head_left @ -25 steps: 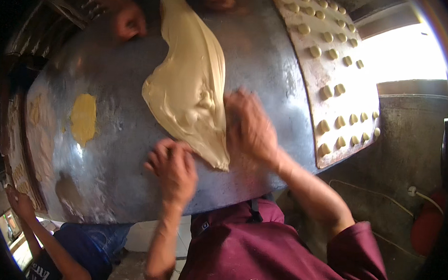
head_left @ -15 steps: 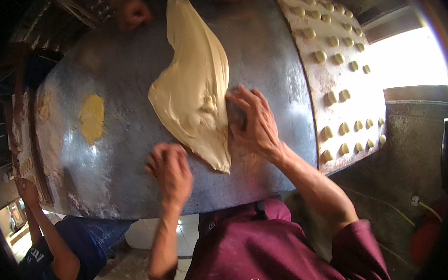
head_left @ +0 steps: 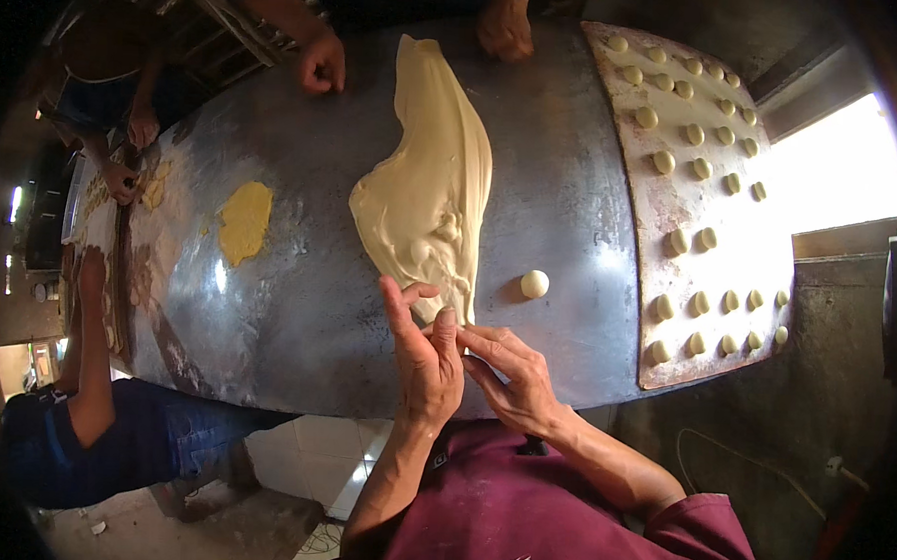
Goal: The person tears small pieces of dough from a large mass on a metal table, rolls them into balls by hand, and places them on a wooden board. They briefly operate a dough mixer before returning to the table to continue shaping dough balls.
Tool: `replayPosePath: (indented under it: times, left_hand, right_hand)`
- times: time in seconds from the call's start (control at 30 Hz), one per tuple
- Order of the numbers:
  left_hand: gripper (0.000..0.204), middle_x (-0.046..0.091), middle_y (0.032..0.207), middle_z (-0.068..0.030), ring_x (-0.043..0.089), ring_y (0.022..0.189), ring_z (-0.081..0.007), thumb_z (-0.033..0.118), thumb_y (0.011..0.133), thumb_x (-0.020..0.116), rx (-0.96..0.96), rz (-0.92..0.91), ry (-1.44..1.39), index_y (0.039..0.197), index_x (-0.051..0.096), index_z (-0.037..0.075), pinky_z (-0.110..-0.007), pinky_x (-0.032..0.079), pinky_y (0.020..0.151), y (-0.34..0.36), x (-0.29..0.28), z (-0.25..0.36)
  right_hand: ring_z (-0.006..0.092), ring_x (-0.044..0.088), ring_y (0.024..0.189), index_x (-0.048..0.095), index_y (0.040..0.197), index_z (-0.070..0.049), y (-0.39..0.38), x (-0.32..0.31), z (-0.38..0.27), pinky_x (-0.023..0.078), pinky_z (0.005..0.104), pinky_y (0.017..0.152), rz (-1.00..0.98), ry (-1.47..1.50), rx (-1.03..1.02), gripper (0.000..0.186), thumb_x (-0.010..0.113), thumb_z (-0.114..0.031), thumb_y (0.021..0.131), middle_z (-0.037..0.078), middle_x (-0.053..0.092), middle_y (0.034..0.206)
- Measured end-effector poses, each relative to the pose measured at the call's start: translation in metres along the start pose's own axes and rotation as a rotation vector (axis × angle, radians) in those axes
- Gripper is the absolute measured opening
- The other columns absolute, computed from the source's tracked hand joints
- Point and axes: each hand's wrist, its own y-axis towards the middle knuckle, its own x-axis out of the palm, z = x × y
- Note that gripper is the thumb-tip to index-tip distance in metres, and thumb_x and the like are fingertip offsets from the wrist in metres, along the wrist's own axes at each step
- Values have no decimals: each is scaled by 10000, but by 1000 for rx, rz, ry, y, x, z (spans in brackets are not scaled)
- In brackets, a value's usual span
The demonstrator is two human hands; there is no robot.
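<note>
A long, smooth sheet of pale dough [head_left: 428,169] lies across the metal tabletop in front of me, its near end narrowed to a tail. My left hand [head_left: 427,369] is at that tail, palm turned up, with fingers spread and thumb raised. From the right, my right hand [head_left: 514,378] reaches in, its fingertips meeting the left thumb and closed about the tip of the dough. The fingers partly hide this end. A round dough ball [head_left: 534,284] sits on the metal just beyond my right hand.
On the right, a floured board [head_left: 669,273] carries several rows of dough balls. A yellow smear of soft fat or dough [head_left: 245,221] lies left on the metal table [head_left: 297,303]. Another person's hands [head_left: 323,62] rest at the far edge; a co-worker [head_left: 91,435] stands at left.
Both hands have come together at the dough's near end. The dough ball now shows where my right hand was beside the sheet. The view has shifted, showing more of the far-side person's hands.
</note>
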Motion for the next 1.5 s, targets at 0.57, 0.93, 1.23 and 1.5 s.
replayPosePath:
  times: [0.57,0.93,1.23,1.5]
  left_hand:
    - [690,441,1111,-138,522,974,-307,-42,865,562,149,-191,379,1477,397,230,-445,463,828,-25,-49,-58]
    - [109,526,977,-66,513,953,-289,160,837,663,202,-505,616,917,591,179,-464,359,872,-55,-51,-47]
    - [82,513,973,-30,487,945,-276,163,817,679,174,-399,763,817,633,231,-459,337,841,-31,-53,-55]
    - [130,545,1079,-48,497,1023,-300,157,759,691,102,-340,816,871,639,199,-486,355,861,-8,-63,-74]
  right_hand:
    - [304,505,1040,552,1348,-133,22,-41,17,348,496,920,-104,-908,36,528,692,-167,840,154,546,1154]
    - [377,479,1331,557,1284,-69,4,-12,-6,280,556,1175,-99,-650,14,429,608,-43,859,178,572,1334]
    - [359,443,1364,538,1276,-2,23,-26,18,272,505,1200,-88,-714,-77,482,637,-189,843,173,554,1342]
    - [343,412,1391,464,1345,-25,56,-46,21,245,504,1211,46,-859,-34,549,604,-113,821,190,525,1387]
